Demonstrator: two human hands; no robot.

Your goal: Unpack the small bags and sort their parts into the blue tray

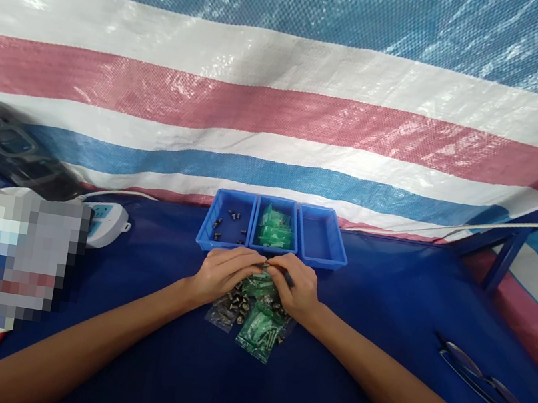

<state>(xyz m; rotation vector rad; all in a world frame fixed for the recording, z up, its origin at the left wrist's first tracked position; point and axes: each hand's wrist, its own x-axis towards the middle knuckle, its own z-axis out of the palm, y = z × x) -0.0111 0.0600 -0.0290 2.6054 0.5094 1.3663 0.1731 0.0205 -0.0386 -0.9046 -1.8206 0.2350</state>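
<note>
My left hand (228,273) and my right hand (297,288) meet at their fingertips, just in front of the middle bin. Both are closed in a pinch, and whatever lies between the fingertips is too small to name. Right below them is a pile with a green plastic bag (259,285) and loose dark metal screws (235,302). Another green bag (259,331) with silvery screws showing through lies at the pile's near side. A clear plastic bag (220,317) rests at its left. My hands hide part of the pile.
Three joined blue bins stand behind my hands: the left bin (205,227) has several dark screws, the middle bin (295,236) green bags, the right bin (327,237) nothing visible. Eyeglasses (487,382) lie at right. A white power strip (111,225) and a blurred-out object (40,262) sit at left.
</note>
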